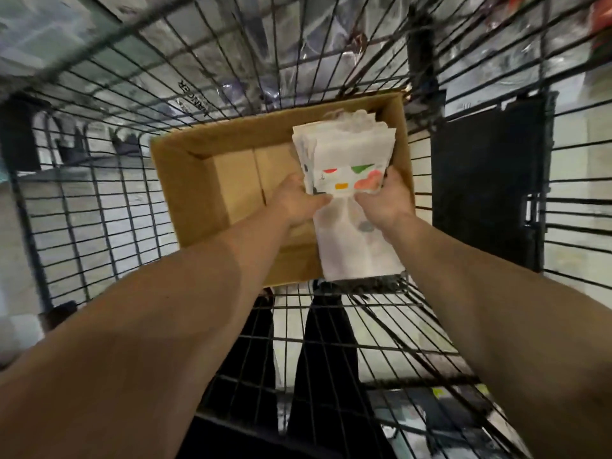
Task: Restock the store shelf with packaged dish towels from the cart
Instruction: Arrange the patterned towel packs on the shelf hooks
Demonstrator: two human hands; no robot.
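Observation:
A stack of white packaged dish towels (347, 150), with red, green and orange marks on the label, stands in the right half of an open cardboard box (185, 180) inside the wire cart (99, 226). My left hand (298, 202) grips the stack's left side, thumb on top. My right hand (385, 197) grips its right side. The stack's near end reaches over the box's front edge. The left half of the box shows only its bare bottom flaps.
Black wire cart walls surround the box on all sides. A dark panel (486, 180) hangs on the cart's right wall. Clear plastic-wrapped goods (298, 48) lie beyond the far wall. My dark trouser legs (324, 376) show through the near grid.

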